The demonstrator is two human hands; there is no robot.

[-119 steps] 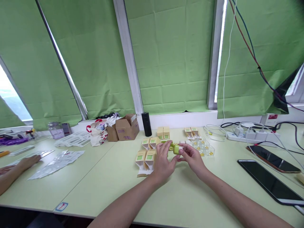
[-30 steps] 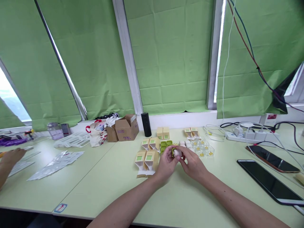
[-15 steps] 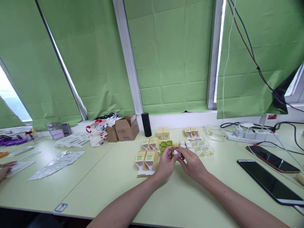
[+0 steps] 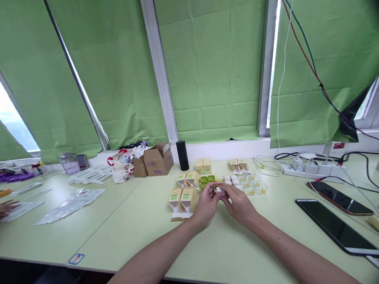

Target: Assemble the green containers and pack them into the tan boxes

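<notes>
Just above the table, in front of me, my left hand (image 4: 206, 203) and my right hand (image 4: 241, 202) are both closed on one small white and olive-green piece (image 4: 219, 191). Fingertips cover much of it, so its exact kind is not clear. Behind my left hand several small olive-green cases (image 4: 207, 178) stand in rows. Small white blocks (image 4: 232, 180) lie behind my right hand. Beside them are clear plastic holders (image 4: 253, 183) with yellow round centres. Left of my hands stand open beige cartons (image 4: 182, 199) with green windows.
More small cartons (image 4: 203, 165) stand farther back, near a black cylinder (image 4: 182, 155) and a brown cardboard box (image 4: 158, 159). Phones (image 4: 336, 225) and a power strip (image 4: 314, 170) with cables lie at right. Another person's hand (image 4: 7, 209) rests by plastic sheets at far left.
My hands stay in nearly the same place, with only a slight finger shift around the piece. At far left, the other person's hand has moved a little, its fingers now spread.
</notes>
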